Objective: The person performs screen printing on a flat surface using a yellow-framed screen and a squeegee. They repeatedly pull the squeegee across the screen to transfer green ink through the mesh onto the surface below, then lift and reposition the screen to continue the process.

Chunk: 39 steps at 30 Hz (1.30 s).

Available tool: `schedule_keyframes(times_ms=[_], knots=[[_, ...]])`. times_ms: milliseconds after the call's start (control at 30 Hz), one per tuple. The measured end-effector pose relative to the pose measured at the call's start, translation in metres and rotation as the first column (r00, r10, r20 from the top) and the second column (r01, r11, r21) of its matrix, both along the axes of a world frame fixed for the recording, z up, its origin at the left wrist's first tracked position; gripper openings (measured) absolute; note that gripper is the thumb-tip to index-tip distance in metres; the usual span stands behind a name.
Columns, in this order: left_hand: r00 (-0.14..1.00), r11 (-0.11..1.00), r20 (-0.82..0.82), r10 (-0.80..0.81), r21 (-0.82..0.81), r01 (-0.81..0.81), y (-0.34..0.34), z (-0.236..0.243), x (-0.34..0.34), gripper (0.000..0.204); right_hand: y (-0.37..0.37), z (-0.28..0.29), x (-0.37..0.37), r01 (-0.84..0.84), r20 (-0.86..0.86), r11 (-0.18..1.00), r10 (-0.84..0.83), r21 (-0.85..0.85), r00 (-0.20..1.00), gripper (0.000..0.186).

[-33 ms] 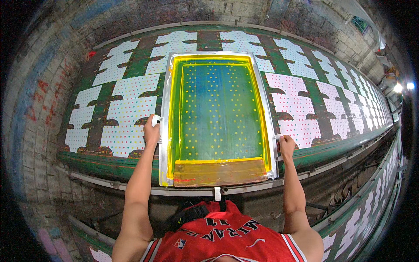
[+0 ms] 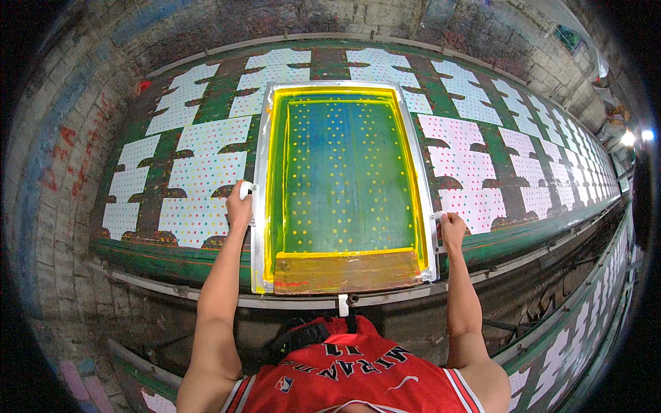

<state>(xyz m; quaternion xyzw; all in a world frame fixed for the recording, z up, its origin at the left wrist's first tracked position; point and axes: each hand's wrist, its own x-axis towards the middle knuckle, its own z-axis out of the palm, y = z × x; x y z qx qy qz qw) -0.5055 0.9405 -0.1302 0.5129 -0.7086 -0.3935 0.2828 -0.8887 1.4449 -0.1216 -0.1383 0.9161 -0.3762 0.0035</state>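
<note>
A screen-printing frame (image 2: pixel 342 172) with a metal border lies on the long green table in front of me. Its green-blue mesh carries rows of small yellow dots, and yellow ink runs along its inner edges. A brown squeegee (image 2: pixel 348 274) with a line of yellow ink rests across the near end of the mesh. My left hand (image 2: pixel 239 206) is closed round a white handle (image 2: pixel 246 191) on the frame's left side. At the right side, lower down, my right hand (image 2: pixel 452 229) is closed round another handle (image 2: pixel 438 221), mostly hidden by the fingers.
White fabric pieces (image 2: pixel 206 165) with coloured dots lie in two rows along the table (image 2: pixel 186 265), on both sides of the frame. A metal rail (image 2: pixel 392 298) follows the near edge. A second table (image 2: pixel 585 330) with similar pieces stands at lower right. Brick walls (image 2: pixel 62 227) rise behind and left.
</note>
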Motion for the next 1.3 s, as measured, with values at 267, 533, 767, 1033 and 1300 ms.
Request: schedule_keyframes(times_ms=[267,533,767,1033,1300], knots=[[0.992,0.997,0.12,0.024,-0.076,-0.015,0.005,0.007,-0.013,0.057,-0.004,0.002,-0.01,-0.002,0.048,1.0,0.003,-0.022,0.999,0.027],[0.955,0.995,0.294,-0.039,-0.079,0.065,-0.001,-0.004,-0.013,0.061,-0.012,0.029,0.002,-0.082,-0.097,0.98,0.101,0.183,0.99,0.038],[0.96,0.998,0.279,-0.035,-0.038,0.047,0.004,0.005,-0.016,0.058,-0.053,0.085,0.124,-0.734,0.13,0.664,0.722,0.143,0.679,0.058],[0.954,0.998,0.295,-0.05,-0.017,0.058,0.0,-0.001,-0.016,0.06,-0.053,0.089,0.189,-0.879,0.083,0.147,0.975,0.453,0.206,0.069],[0.968,0.998,0.25,-0.011,-0.055,0.025,0.007,0.007,-0.019,0.057,-0.063,0.098,0.195,-0.8,0.121,0.119,0.965,0.589,0.233,0.075]])
